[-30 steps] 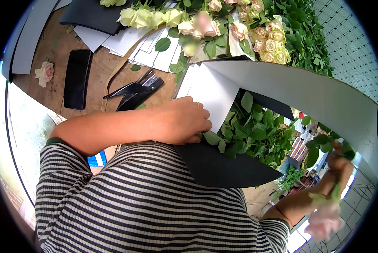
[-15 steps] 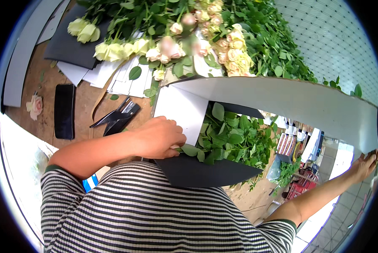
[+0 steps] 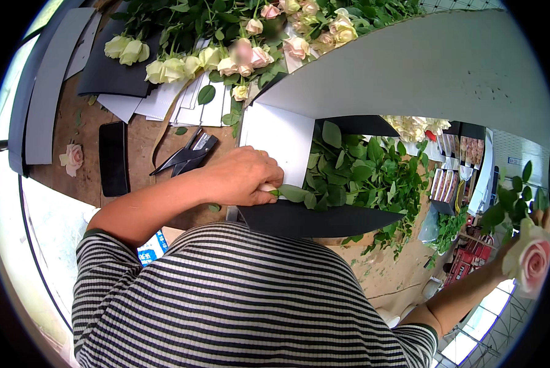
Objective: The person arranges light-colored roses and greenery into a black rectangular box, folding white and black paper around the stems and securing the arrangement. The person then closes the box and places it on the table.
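Roses (image 3: 176, 69) and a card wrapper (image 3: 422, 67) on a brown wooden table (image 3: 141, 136).
At the table's left lie a black phone (image 3: 113, 159), a black stapler (image 3: 194, 157), a loose pink rose (image 3: 73, 161) and white sheets (image 3: 210, 113); red stacked things (image 3: 471, 251) show in the room at right. The large wrapper, pale inside with a black flap (image 3: 318, 221), has leafy stems (image 3: 367, 172) in its opening, spreading rightward. The left hand (image 3: 250, 178) has its fingers curled at the white panel (image 3: 278, 144); whether they pinch card or stem, I cannot tell. The right hand (image 3: 540, 218), partly hidden, pinches the stem of a pink-and-cream rose (image 3: 532, 264), raised at far right, well apart from the leafy stems.
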Demonstrator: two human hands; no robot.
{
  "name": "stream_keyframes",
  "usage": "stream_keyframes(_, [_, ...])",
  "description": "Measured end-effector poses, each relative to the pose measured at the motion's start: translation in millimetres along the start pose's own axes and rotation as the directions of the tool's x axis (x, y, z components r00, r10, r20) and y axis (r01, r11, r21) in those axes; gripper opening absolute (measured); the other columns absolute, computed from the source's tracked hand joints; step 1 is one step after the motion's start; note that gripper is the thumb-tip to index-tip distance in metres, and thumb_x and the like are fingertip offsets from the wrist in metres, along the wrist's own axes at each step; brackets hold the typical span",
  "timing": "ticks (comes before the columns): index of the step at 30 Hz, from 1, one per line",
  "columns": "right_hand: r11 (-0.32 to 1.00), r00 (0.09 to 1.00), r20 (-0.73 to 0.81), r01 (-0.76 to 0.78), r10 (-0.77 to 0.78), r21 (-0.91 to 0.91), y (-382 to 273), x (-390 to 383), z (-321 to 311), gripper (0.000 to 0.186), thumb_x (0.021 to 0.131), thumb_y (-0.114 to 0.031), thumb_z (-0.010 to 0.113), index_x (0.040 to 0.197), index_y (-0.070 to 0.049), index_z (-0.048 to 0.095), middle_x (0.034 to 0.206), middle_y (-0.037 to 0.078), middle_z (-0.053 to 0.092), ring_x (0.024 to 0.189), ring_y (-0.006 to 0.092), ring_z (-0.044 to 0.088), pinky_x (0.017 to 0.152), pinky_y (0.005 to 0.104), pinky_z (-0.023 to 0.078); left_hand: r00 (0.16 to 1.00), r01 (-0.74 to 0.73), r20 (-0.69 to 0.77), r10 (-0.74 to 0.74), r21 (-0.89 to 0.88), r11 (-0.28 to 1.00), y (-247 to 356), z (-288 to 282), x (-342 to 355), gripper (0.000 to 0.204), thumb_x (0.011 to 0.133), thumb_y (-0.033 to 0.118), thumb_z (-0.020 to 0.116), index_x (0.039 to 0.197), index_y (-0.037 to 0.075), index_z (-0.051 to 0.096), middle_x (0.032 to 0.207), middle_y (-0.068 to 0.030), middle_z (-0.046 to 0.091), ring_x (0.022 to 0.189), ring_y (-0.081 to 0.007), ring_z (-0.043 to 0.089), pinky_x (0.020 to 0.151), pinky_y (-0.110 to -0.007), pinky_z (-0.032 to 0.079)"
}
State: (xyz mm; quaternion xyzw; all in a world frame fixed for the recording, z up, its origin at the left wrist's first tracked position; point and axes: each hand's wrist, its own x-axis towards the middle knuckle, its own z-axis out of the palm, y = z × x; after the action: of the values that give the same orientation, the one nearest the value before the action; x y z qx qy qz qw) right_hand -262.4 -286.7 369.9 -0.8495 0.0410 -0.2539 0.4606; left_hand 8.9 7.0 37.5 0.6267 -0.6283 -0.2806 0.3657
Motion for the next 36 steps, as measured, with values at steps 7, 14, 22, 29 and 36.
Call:
stream_keyframes(7, [0.932,0.734,0.623,-0.034,0.268,-0.362,180.6,11.5,223.7,0.031,0.086,-0.005,0.055,0.116,-0.008,0.061,0.079,0.013,0.060,0.067,0.0290,0.057,0.062,0.0342,0.046,0.962,0.209,0.206,-0.180,-0.125,0.970,6.6,-14.6,-15.4,0.029,0.086,0.025,0.063,0.110,0.009,0.066,0.086,-0.0113,0.065,0.079,-0.0306,0.063,0.070,-0.040,0.048])
stream_keyframes(14, [0.927,0.514,0.777,-0.281,0.363,-0.247,218.6,-19.5,236.9,0.029,0.089,-0.006,0.052,0.117,-0.008,0.061,0.081,0.010,0.063,0.066,0.0203,0.060,0.064,0.0298,0.048,0.959,0.242,0.190,-0.208,-0.177,0.954,3.2,-11.9,-26.7,0.030,0.088,0.025,0.059,0.116,0.014,0.064,0.091,-0.0129,0.067,0.081,-0.0314,0.064,0.072,-0.040,0.050])
stream_keyframes(22, [0.935,0.565,0.755,-0.305,0.333,-0.184,229.5,-25.9,253.9,0.032,0.084,0.004,0.052,0.113,-0.006,0.062,0.078,0.010,0.059,0.067,0.0219,0.057,0.063,0.0304,0.047,0.988,0.149,0.077,-0.134,-0.249,0.957,-3.5,-13.8,-29.0,0.031,0.084,0.023,0.063,0.113,0.012,0.064,0.083,-0.0110,0.067,0.074,-0.0306,0.064,0.064,-0.039,0.050])
stream_keyframes(29, [0.946,0.553,0.768,-0.205,0.325,-0.252,222.3,-25.6,255.9,0.032,0.082,0.001,0.060,0.112,-0.009,0.061,0.079,0.009,0.058,0.070,0.0276,0.059,0.060,0.0340,0.047,0.995,-0.077,-0.058,0.084,0.120,0.990,-2.1,-11.1,1.8,0.049,0.069,0.032,0.075,0.109,0.009,0.057,0.106,-0.0025,0.056,0.108,-0.0185,0.049,0.094,-0.036,0.034])
stream_keyframes(36, [0.948,0.723,0.621,-0.292,0.303,-0.123,184.5,85.7,161.8,0.023,0.087,-0.019,0.061,0.093,0.002,0.066,0.075,0.014,0.066,0.062,0.0175,0.064,0.057,0.0281,0.051,0.998,-0.051,-0.017,0.055,0.177,0.983,-9.2,4.7,-4.4,0.037,0.076,0.034,0.069,0.101,0.010,0.058,0.101,-0.0032,0.055,0.104,-0.0207,0.050,0.094,-0.035,0.037])
